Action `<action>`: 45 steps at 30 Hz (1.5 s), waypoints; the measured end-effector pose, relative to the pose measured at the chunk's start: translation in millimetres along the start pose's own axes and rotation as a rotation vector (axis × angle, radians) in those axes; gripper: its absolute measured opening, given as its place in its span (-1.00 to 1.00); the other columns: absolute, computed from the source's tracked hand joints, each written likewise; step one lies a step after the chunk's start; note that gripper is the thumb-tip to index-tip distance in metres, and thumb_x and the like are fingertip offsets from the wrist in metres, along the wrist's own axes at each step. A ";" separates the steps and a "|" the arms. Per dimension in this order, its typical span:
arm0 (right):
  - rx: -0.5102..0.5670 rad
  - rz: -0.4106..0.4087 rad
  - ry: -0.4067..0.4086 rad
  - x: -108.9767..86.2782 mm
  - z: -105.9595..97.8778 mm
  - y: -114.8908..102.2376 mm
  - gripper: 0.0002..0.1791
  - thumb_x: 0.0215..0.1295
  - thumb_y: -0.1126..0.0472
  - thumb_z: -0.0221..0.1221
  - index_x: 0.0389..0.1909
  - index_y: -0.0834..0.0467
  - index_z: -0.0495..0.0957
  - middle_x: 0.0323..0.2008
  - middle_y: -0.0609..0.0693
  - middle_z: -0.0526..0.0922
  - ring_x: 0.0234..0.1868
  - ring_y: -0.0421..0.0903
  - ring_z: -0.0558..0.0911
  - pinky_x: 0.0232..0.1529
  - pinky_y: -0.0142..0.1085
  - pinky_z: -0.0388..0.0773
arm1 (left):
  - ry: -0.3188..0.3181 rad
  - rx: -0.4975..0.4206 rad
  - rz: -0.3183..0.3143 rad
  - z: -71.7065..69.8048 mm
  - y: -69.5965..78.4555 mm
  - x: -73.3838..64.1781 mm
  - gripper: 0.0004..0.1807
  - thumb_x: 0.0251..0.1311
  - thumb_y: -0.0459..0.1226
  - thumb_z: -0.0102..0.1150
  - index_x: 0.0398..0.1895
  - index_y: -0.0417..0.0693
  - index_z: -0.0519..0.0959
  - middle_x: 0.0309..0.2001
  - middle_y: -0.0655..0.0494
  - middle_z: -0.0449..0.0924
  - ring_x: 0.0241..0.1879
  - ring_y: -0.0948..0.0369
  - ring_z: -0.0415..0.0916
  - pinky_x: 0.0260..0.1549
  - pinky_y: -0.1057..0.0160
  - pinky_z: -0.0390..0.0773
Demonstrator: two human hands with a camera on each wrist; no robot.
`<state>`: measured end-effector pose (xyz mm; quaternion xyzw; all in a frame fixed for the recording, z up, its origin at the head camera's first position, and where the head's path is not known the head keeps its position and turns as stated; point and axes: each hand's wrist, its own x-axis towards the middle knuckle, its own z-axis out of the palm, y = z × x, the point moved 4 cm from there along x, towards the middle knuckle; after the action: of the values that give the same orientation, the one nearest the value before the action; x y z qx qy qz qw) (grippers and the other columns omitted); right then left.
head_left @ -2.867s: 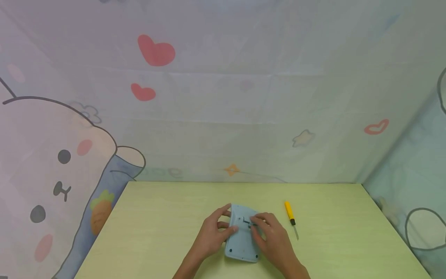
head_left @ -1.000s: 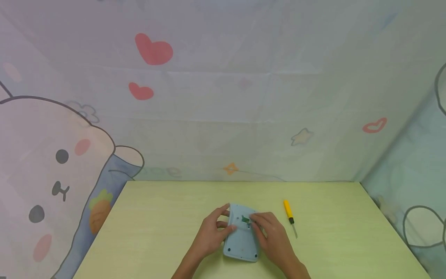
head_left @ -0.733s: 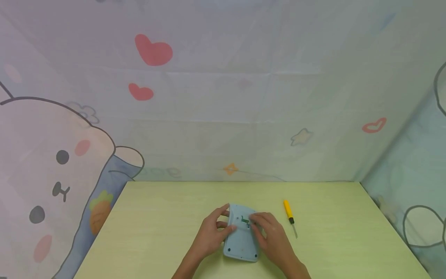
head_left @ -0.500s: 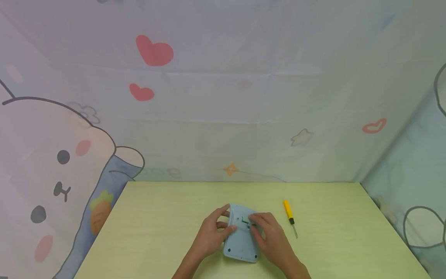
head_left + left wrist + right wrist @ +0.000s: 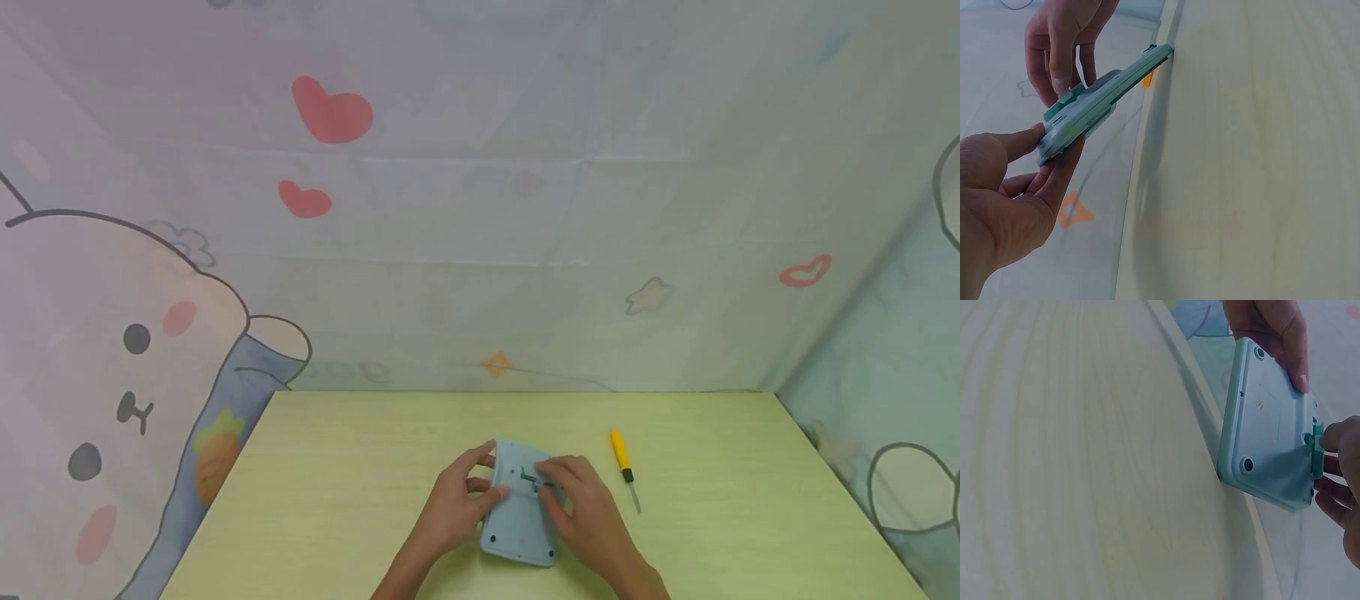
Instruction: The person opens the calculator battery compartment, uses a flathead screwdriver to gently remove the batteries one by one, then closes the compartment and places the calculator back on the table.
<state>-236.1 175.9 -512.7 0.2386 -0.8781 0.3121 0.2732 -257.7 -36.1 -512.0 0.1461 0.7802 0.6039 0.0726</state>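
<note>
A light blue calculator is tilted back-side up above the table, its lower edge down at the tabletop. Round rubber feet show on its back. My left hand grips its left edge, thumb on the back and fingers underneath. With thumb and fingertips, my right hand pinches the small battery cover over the compartment. In the right wrist view the cover stands partly raised, with green showing at its edge. The left wrist view has the cover sticking up under the right fingers. What lies inside the compartment is hidden.
A screwdriver with a yellow and black handle lies on the pale wooden table, right of the hands. Behind the table hangs a cloth backdrop printed with hearts and a bear.
The green opening at the battery cover widened by one second ago, and has since narrowed as the cover tilted back down. Both hands stay nearly in place; the screwdriver lies still.
</note>
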 end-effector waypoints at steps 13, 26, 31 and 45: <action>0.006 -0.004 0.064 1.0 -2.6 -0.7 -0.72 0.25 0.38 0.47 -0.04 0.12 0.75 -0.05 -0.11 0.74 0.00 -0.16 0.72 0.07 -0.28 0.68 | 0.006 0.001 0.002 -1.2 -0.1 -0.6 -0.24 0.39 -0.32 0.39 0.60 -0.15 0.31 0.28 -0.15 0.49 0.08 -0.01 0.70 -0.19 0.21 0.74; 0.026 0.053 0.020 3.4 -3.6 -2.4 -0.70 0.29 0.43 0.43 -0.01 0.13 0.68 -0.04 -0.09 0.73 -0.03 -0.21 0.71 0.02 -0.23 0.71 | 0.010 0.003 -0.008 -1.1 -0.9 -0.3 -0.24 0.39 -0.32 0.39 0.60 -0.13 0.31 0.28 -0.12 0.50 0.08 0.01 0.70 -0.20 0.20 0.75; 0.042 0.030 0.026 2.6 -2.8 -1.9 -0.70 0.30 0.46 0.40 -0.01 0.16 0.65 -0.02 -0.06 0.72 -0.02 -0.19 0.70 0.02 -0.23 0.71 | 0.012 0.014 -0.014 -0.9 -0.7 -0.2 -0.24 0.39 -0.31 0.39 0.60 -0.13 0.31 0.27 -0.12 0.50 0.09 0.00 0.70 -0.20 0.21 0.75; 0.071 0.134 -0.027 2.5 -3.6 0.7 -0.80 0.45 0.41 0.28 0.02 0.18 0.61 0.07 -0.02 0.73 0.07 -0.11 0.73 0.06 -0.16 0.71 | 0.021 0.016 -0.018 -2.0 1.3 -0.5 -0.25 0.38 -0.33 0.40 0.59 -0.14 0.32 0.27 -0.14 0.50 0.09 -0.02 0.70 -0.20 0.18 0.76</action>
<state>-237.1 178.2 -509.1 0.1932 -0.8839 0.3575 0.2314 -257.6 -37.8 -510.3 0.1335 0.7869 0.5985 0.0687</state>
